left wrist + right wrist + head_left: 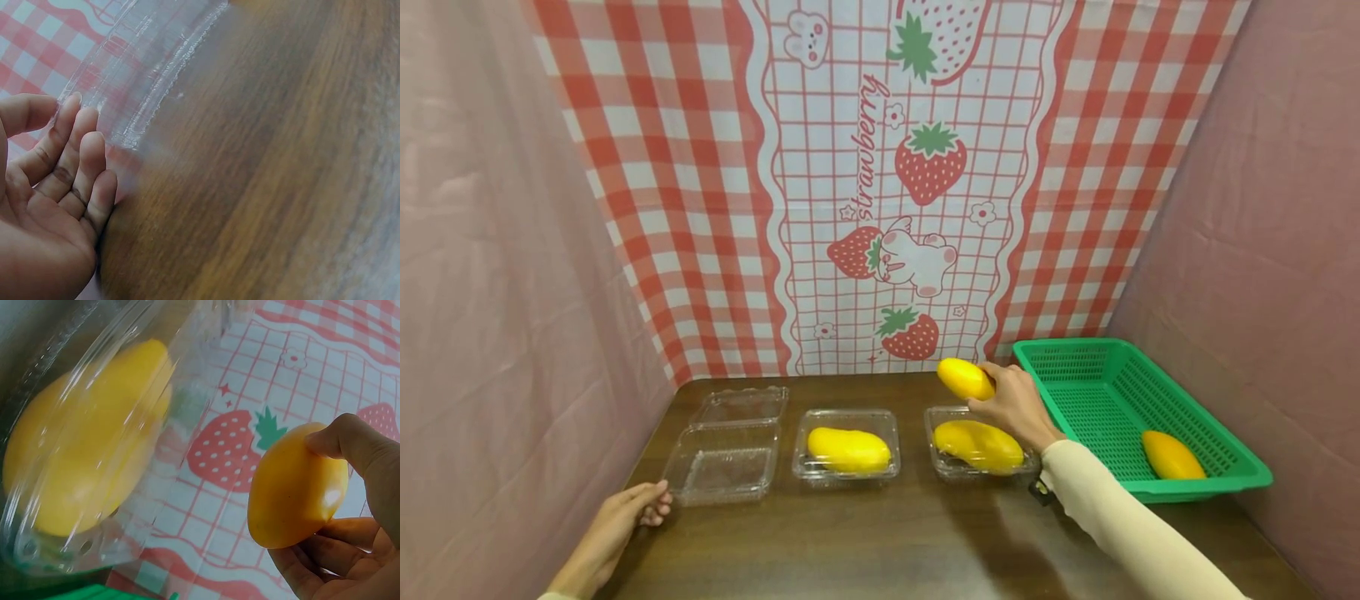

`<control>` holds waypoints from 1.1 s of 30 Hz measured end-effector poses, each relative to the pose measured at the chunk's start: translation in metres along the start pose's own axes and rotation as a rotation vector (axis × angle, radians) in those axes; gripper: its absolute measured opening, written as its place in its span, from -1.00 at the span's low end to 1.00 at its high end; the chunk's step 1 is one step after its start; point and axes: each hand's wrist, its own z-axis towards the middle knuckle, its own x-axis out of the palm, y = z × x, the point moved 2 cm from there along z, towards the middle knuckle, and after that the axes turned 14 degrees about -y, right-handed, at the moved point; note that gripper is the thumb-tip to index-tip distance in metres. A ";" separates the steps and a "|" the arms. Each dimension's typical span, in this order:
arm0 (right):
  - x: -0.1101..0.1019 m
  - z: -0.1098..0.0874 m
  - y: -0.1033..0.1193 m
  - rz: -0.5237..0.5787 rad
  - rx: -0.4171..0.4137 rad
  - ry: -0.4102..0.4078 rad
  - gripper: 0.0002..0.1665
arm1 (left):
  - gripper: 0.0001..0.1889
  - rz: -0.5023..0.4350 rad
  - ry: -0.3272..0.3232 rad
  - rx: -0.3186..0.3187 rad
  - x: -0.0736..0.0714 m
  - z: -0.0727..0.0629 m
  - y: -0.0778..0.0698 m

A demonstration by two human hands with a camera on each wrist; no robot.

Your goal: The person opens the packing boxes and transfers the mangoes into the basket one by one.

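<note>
My right hand [1017, 404] holds a yellow mango [964, 379] between thumb and fingers, raised above the right-hand clear plastic box. In the right wrist view the thumb lies on one side of the mango [297, 487], fingers under the other. My left hand [628, 521] pinches the near-left corner of an open clear clamshell box [722, 462] with thumb and index finger; its other fingers are loosely curled. The lid [741, 406] of this box lies folded back. A closed middle box holds a mango [848, 450]; the right-hand box holds another mango [977, 446], its lid over it.
A green plastic basket [1213, 433] stands at the right, with one mango [1172, 456] inside. The brown wooden table [850, 542] ends at a checked strawberry-print cloth [917, 242] behind. Pink cloth hangs on both sides.
</note>
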 end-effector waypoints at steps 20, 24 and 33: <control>-0.027 -0.006 -0.032 -0.025 0.069 -0.016 -0.28 | -0.51 0.029 0.039 -0.007 -0.002 -0.002 -0.001; -0.033 -0.007 -0.038 -0.038 0.087 -0.016 -0.28 | -0.51 0.030 0.043 -0.004 -0.002 -0.001 -0.001; -0.046 -0.014 -0.054 -0.045 0.127 -0.023 -0.27 | -0.51 0.022 0.029 -0.012 -0.002 -0.001 0.000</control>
